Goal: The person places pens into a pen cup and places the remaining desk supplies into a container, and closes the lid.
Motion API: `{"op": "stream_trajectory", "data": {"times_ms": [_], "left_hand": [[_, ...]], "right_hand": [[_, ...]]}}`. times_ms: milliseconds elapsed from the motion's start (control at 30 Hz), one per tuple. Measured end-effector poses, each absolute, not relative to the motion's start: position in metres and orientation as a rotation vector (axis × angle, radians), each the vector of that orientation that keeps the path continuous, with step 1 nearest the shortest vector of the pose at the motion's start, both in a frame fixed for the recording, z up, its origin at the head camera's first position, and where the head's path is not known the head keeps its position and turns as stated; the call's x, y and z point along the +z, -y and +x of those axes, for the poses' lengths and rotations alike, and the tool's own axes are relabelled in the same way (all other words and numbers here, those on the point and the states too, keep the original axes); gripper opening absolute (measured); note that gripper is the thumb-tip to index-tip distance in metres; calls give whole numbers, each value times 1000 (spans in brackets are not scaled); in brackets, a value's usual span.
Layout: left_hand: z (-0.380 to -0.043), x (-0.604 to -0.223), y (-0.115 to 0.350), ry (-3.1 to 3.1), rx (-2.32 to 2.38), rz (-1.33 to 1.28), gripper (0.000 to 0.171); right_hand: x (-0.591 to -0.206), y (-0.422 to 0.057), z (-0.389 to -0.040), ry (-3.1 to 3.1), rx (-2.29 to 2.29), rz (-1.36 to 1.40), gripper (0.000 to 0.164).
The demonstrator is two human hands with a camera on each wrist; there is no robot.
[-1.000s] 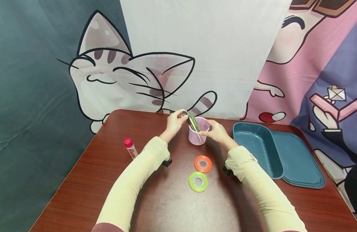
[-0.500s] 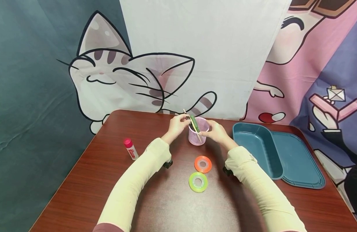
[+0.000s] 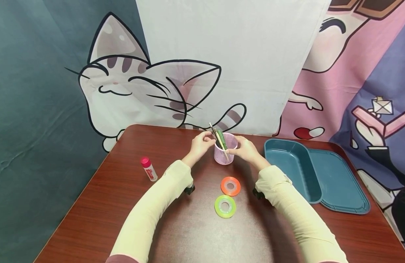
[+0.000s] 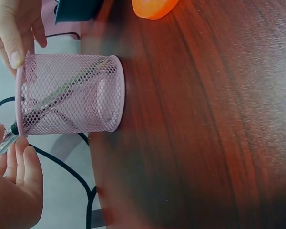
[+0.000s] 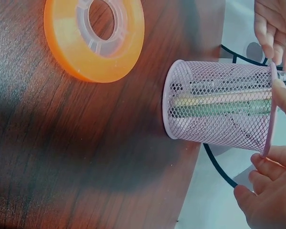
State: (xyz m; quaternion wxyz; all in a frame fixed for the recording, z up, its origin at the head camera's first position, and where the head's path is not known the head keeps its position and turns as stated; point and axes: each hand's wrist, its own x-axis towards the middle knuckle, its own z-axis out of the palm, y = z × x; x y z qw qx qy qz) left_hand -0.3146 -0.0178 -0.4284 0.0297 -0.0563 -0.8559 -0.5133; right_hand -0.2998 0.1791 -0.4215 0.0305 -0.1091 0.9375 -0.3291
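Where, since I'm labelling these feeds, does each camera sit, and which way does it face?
Head: worn on the head, facing forward and down at the table; the left hand, right hand and sleeves show.
Left wrist: on that wrist, facing the cup, sideways in the picture; both hands show at the left edge.
Right wrist: on that wrist, facing the cup and orange tape; both hands show at the right edge.
Shared: both wrist views show cup, orange tape and hands.

Brown table [image 3: 196,223] — (creased) cat-print cloth [image 3: 189,44] behind.
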Motion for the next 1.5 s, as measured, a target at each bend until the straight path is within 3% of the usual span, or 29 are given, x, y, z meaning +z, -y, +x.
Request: {"op": "stream_trajectory", "data": {"times_ms": [233, 500, 900, 1500], "left_hand": [[-309, -434, 20, 2643, -1618, -143, 39], [-303, -441, 24, 2638, -1609, -135, 41], [-293, -453, 25, 2669, -1535, -200, 37], [-266, -473, 22, 2793, -1525, -312, 40]], "right_hand": [[-418, -182, -296, -2896, -1010, -367, 81], [-402, -200, -287, -2925, -1049, -405, 74], [-381, -257, -269, -2939, -1022, -330, 66], [-396, -350, -231, -2972, -982, -60, 64]]}}
